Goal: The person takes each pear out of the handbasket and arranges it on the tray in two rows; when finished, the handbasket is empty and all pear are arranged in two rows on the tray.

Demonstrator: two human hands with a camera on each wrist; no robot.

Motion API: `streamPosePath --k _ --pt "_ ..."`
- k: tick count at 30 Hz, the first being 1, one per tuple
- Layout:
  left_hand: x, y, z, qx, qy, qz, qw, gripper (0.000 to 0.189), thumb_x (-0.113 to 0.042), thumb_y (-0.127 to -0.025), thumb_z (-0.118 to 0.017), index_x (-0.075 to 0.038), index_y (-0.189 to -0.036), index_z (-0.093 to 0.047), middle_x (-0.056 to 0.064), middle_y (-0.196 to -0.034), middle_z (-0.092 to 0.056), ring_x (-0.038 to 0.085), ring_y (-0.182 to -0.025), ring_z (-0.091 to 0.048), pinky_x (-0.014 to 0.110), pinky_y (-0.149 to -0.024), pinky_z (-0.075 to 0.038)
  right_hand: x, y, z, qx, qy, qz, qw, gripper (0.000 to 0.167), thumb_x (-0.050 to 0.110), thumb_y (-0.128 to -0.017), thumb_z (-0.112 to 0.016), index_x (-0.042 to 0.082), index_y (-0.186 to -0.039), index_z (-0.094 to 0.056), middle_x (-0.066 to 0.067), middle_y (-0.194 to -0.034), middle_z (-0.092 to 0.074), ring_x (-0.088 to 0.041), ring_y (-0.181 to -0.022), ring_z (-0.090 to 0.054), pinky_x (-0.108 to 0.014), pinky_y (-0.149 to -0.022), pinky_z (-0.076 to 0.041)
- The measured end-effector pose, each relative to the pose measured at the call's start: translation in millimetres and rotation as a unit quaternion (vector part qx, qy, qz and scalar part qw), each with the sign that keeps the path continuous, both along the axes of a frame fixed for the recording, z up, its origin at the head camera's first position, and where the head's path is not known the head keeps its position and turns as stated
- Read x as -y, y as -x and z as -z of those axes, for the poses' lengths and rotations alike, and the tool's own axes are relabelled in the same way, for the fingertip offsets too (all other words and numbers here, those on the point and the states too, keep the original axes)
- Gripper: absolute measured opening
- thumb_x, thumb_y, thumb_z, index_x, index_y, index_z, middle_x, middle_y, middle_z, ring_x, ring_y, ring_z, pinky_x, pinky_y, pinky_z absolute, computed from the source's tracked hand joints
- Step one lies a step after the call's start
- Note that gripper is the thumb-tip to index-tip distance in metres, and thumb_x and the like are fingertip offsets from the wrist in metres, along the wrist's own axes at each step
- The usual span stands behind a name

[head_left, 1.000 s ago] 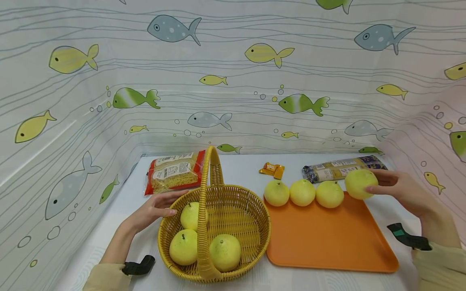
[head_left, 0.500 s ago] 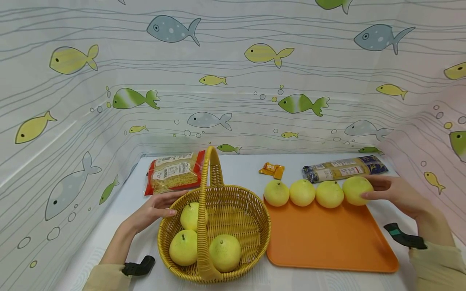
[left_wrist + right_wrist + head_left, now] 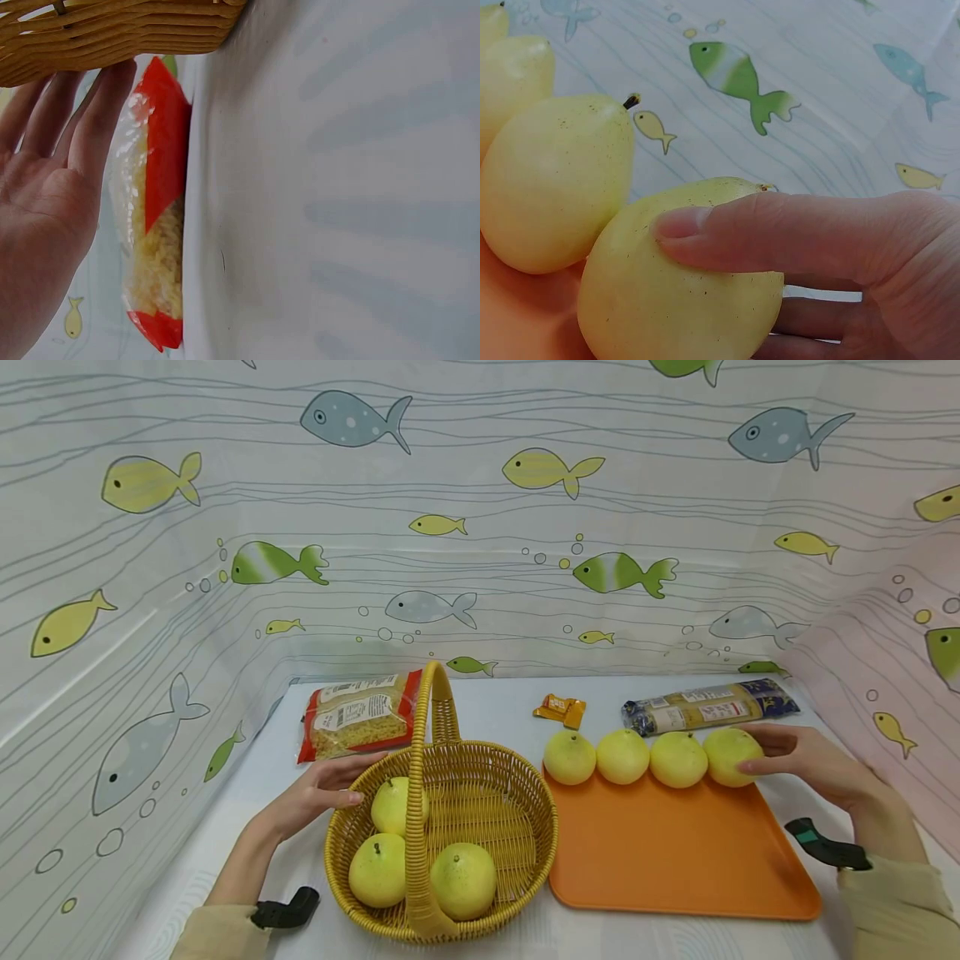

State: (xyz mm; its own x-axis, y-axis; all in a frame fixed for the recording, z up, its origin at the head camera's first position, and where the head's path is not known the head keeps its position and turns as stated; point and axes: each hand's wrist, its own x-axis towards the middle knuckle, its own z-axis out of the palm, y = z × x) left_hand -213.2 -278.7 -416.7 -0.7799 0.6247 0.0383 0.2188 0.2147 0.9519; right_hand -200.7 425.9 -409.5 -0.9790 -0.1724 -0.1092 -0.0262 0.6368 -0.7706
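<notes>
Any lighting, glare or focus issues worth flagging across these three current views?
Head view: bright, fairly even, with the basket and orange tray clear; left wrist view: dimmer, with white glints on the pasta bag and soft-looking print on the table; right wrist view: also dim, but specks on the fruit in the right hand look distinct.

Left sleeve [image 3: 217, 933] plain beige; right sleeve [image 3: 896, 906] same beige. Left wrist device [image 3: 288, 910] black, bent, tube-like; right wrist device [image 3: 840, 854] black, curved, green patch [image 3: 807, 836].
</notes>
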Motion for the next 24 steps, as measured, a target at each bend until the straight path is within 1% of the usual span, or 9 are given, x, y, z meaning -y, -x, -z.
streamPosePath --k 4,7,9,12,16,19,21,23,24 --pt "-0.1 -0.2 -0.2 0.002 0.000 0.000 1.0000 0.057 -0.006 -0.095 -0.055 0.000 -0.151 -0.041 0.025 -0.150 -0.046 0.010 -0.130 -0.055 0.025 -0.099 -0.047 0.3 0.7 2.1 -0.001 0.000 -0.003 1.0000 0.068 0.025 -0.089 -0.075 -0.001 -0.145 -0.047 0.023 -0.119 -0.063 0.006 -0.103 -0.061 -0.016 -0.082 -0.045" --pt "0.0 -0.2 -0.5 0.005 0.002 -0.001 1.0000 0.057 -0.006 -0.095 -0.055 -0.001 -0.150 -0.041 0.024 -0.150 -0.047 0.009 -0.129 -0.056 0.025 -0.099 -0.047 0.8 0.4 2.9 -0.004 0.000 -0.006 1.0000 0.067 0.024 -0.089 -0.075 -0.001 -0.145 -0.047 0.020 -0.120 -0.064 0.006 -0.103 -0.061 -0.018 -0.082 -0.046" --pt "0.1 -0.3 -0.9 0.005 0.003 -0.003 1.0000 0.057 -0.007 -0.095 -0.055 -0.001 -0.150 -0.042 0.023 -0.149 -0.047 0.009 -0.128 -0.056 0.026 -0.099 -0.048 1.0 0.2 3.3 -0.004 -0.002 -0.008 1.0000 0.067 0.024 -0.089 -0.075 -0.001 -0.145 -0.047 0.019 -0.121 -0.064 0.007 -0.103 -0.060 -0.024 -0.085 -0.046" --pt "-0.6 0.0 -1.7 0.005 0.005 -0.003 1.0000 0.057 -0.007 -0.095 -0.056 -0.002 -0.151 -0.042 0.023 -0.150 -0.048 0.010 -0.128 -0.056 0.026 -0.098 -0.048 0.3 -0.1 4.2 -0.001 0.001 -0.011 0.9999 0.068 0.024 -0.090 -0.074 -0.001 -0.146 -0.046 0.018 -0.124 -0.063 0.008 -0.104 -0.059 -0.039 -0.092 -0.046" --pt "-0.8 0.0 -1.9 0.007 0.003 -0.001 1.0000 0.057 -0.007 -0.095 -0.056 -0.002 -0.151 -0.042 0.025 -0.150 -0.045 0.011 -0.129 -0.056 0.025 -0.099 -0.047 0.0 -0.6 5.7 0.006 0.006 -0.014 0.9999 0.068 0.024 -0.091 -0.073 -0.001 -0.148 -0.044 0.022 -0.124 -0.060 0.011 -0.105 -0.057 -0.052 -0.096 -0.045" --pt "-0.5 -0.2 -1.6 0.004 0.001 0.001 1.0000 0.057 -0.006 -0.095 -0.055 -0.001 -0.151 -0.041 0.027 -0.151 -0.044 0.010 -0.130 -0.055 0.025 -0.099 -0.047 0.2 -0.7 6.2 0.006 0.001 -0.013 0.9999 0.068 0.025 -0.091 -0.073 0.001 -0.148 -0.044 0.027 -0.122 -0.057 0.013 -0.105 -0.056 -0.048 -0.096 -0.046" --pt "-0.4 -0.5 -1.5 0.003 0.002 -0.001 1.0000 0.057 -0.006 -0.095 -0.055 -0.001 -0.151 -0.041 0.026 -0.151 -0.044 0.009 -0.130 -0.055 0.026 -0.099 -0.047 -0.4 -0.4 6.5 0.003 0.004 -0.016 0.9998 0.068 0.024 -0.091 -0.073 0.001 -0.148 -0.044 0.026 -0.123 -0.057 0.013 -0.105 -0.055 -0.042 -0.094 -0.048" --pt "-0.4 -0.8 -1.4 -0.001 0.005 -0.003 1.0000 0.058 -0.007 -0.095 -0.055 -0.002 -0.151 -0.042 0.025 -0.151 -0.044 0.008 -0.129 -0.055 0.026 -0.098 -0.048 -1.1 -0.3 6.8 0.000 0.004 -0.019 0.9998 0.068 0.023 -0.091 -0.073 0.001 -0.148 -0.044 0.025 -0.124 -0.057 0.013 -0.106 -0.055 -0.031 -0.090 -0.048" --pt "-0.4 -0.8 -1.3 -0.002 0.007 -0.007 1.0000 0.058 -0.008 -0.095 -0.056 -0.002 -0.150 -0.043 0.024 -0.151 -0.045 0.007 -0.129 -0.055 0.026 -0.098 -0.048 -1.6 -0.2 7.2 -0.001 0.007 -0.020 0.9998 0.068 0.023 -0.091 -0.073 0.001 -0.148 -0.044 0.025 -0.124 -0.057 0.013 -0.106 -0.055 -0.027 -0.088 -0.047"
